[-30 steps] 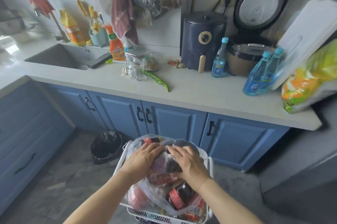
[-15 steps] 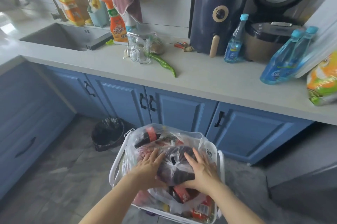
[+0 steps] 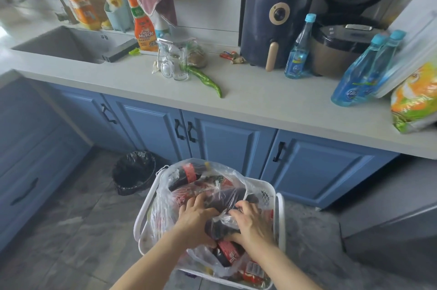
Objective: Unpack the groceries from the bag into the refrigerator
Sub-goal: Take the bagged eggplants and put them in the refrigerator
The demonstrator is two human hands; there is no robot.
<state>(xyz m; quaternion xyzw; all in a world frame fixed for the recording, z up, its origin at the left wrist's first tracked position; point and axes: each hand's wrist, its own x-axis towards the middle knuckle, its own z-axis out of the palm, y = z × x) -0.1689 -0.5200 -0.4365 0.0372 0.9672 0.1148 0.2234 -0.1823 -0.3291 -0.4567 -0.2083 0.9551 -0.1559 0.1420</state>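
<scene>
Head view, looking down at a kitchen floor and tabletop (image 3: 248,100). A white plastic basket (image 3: 280,214) stands on the grey tiled floor in front of blue cabinets (image 3: 227,143). Inside it sits a clear plastic bag (image 3: 165,202) packed with groceries: a dark bottle (image 3: 186,176) with a red label lies at the far end, and red packets (image 3: 228,250) show at the near end.

Both hands reach into the bag from the lower edge of the view. The left hand (image 3: 195,217) and the right hand (image 3: 251,221) each have a curled grip on a dark purple item (image 3: 224,200) wrapped in thin clear film, one hand at each side of it, the fingers bent over its top and the thumbs tucked below. The item lies on top of the other groceries, within the bag's mouth; whether it is lifted free of them cannot be told.

A black-lined bin (image 3: 134,172) stands on the floor just left of the basket. On the tabletop lie a green pepper (image 3: 207,80), small glasses (image 3: 173,67), three blue bottles (image 3: 296,53), a dark air fryer (image 3: 275,20), an open rice cooker (image 3: 340,51) and an orange-and-green pouch (image 3: 413,98). A sink (image 3: 61,45) is set in at far left, with an orange spray bottle (image 3: 142,22) beside it.
</scene>
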